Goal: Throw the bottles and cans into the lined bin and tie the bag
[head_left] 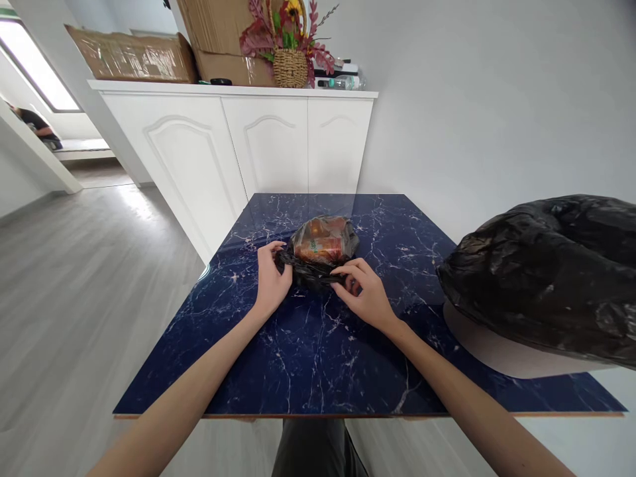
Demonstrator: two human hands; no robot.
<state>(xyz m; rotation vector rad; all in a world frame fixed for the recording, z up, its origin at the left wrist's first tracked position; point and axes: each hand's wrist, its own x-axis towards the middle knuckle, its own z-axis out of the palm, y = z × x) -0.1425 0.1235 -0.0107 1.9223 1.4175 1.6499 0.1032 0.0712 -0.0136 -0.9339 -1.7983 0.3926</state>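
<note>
A thin black plastic bag (311,273) lies on the blue marbled table, its near edge bunched up. Stretched over the contents, the film lets an orange-brown item with a printed label (320,248) show through; its kind I cannot make out. My left hand (272,271) pinches the bag's gathered edge at the left, thumb and fingers pressed on the plastic. At the right side, my right hand (365,291) grips the same edge between thumb and forefinger. Both wrists hover low over the tabletop.
The dark blue table (318,371) has a bin (497,344) at its right, lined with a large black bag (546,271). Behind stands a white cabinet (268,146) bearing cardboard boxes (134,56), a flower basket (291,66) and a plastic bottle (345,82). A person (37,126) sits far left.
</note>
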